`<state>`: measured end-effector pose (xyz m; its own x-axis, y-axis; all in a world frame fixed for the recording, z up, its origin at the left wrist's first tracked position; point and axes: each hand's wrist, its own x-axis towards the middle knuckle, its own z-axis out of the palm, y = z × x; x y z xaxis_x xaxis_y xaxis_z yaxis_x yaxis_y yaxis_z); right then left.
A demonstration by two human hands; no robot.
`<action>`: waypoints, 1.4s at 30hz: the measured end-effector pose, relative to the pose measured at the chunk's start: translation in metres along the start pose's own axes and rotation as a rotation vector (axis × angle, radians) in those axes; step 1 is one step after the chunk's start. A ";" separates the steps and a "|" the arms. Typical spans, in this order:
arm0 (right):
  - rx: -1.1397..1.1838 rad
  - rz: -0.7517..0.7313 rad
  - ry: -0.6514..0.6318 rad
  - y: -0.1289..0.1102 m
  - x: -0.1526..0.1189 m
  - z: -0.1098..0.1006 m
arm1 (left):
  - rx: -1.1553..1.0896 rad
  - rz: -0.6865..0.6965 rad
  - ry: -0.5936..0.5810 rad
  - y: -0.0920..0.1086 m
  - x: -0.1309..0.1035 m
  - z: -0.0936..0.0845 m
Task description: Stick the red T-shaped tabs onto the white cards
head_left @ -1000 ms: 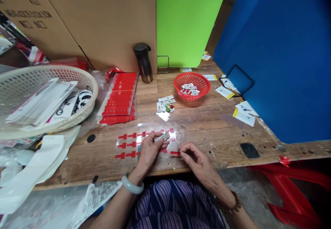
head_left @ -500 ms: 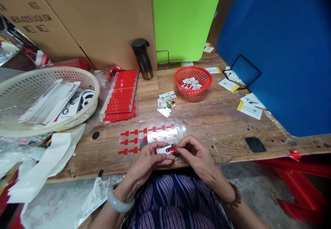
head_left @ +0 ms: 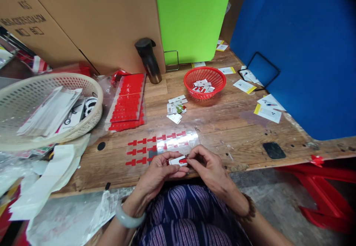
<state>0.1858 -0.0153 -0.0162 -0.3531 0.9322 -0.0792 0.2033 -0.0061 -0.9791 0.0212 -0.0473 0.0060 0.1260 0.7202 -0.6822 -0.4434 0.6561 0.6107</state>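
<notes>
My left hand (head_left: 155,173) is closed around a small white rectangular plate (head_left: 175,161), held just above the table's front edge. A red sticker (head_left: 183,161) lies along the right part of this plate. The thumb and fingers of my right hand (head_left: 213,170) pinch at the sticker's right end; the fingertips hide part of it. Below and left of my hands lies a clear sheet with red T-shaped stickers (head_left: 142,150), its lower right part hidden by my left hand. Beyond it, several similar small plates (head_left: 175,109) lie in a loose pile.
A red basket (head_left: 222,76) holds more small plates. Stacked red sticker sheets (head_left: 129,94) and a black tumbler (head_left: 150,60) stand behind. At left is a cream basket (head_left: 97,118) of printed cards. Yellow-edged cards (head_left: 268,114) lie near the blue panel (head_left: 306,53).
The red sticker now lies over the dark slot that showed on the white plate, and my right fingers have shifted slightly left. The view has turned a little.
</notes>
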 end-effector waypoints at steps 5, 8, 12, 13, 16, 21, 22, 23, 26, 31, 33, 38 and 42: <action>-0.020 -0.013 0.004 -0.005 -0.001 0.000 | 0.014 -0.020 0.017 0.003 0.000 0.002; -0.038 -0.020 0.006 -0.004 -0.001 0.000 | 0.023 -0.020 0.016 0.003 0.000 0.003; -0.050 -0.031 0.010 -0.003 -0.002 0.001 | 0.030 -0.019 0.014 0.003 0.000 0.003; -0.051 -0.034 0.010 -0.002 -0.002 0.001 | 0.031 -0.020 0.012 0.003 0.000 0.003; -0.059 -0.034 0.014 -0.001 -0.002 0.001 | 0.030 -0.023 0.010 0.003 0.000 0.002; -0.060 -0.049 0.022 0.000 0.000 0.002 | 0.023 -0.027 0.000 0.003 0.003 0.002; -0.061 -0.053 0.025 0.000 0.001 0.002 | 0.023 -0.027 -0.003 0.003 0.003 0.002; -0.061 -0.057 0.029 0.001 0.001 0.002 | 0.023 -0.026 -0.006 0.003 0.003 0.002; -0.061 -0.063 0.037 0.003 0.001 0.002 | 0.026 -0.020 -0.003 0.003 0.004 0.001; -0.087 -0.058 0.034 0.005 0.000 0.003 | 0.077 0.011 0.034 0.002 0.005 0.003; -0.083 -0.043 0.032 0.004 0.000 0.004 | 0.119 0.041 0.073 0.001 0.006 0.004; -0.041 0.028 0.055 -0.001 -0.001 0.008 | 0.243 0.187 0.145 -0.003 0.008 0.007; -0.042 0.013 0.106 -0.006 -0.003 0.010 | 0.340 0.310 0.200 -0.007 0.008 0.006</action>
<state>0.1764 -0.0219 -0.0115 -0.2516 0.9653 -0.0694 0.2463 -0.0055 -0.9692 0.0309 -0.0442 -0.0010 -0.1531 0.8573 -0.4915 -0.1144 0.4786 0.8705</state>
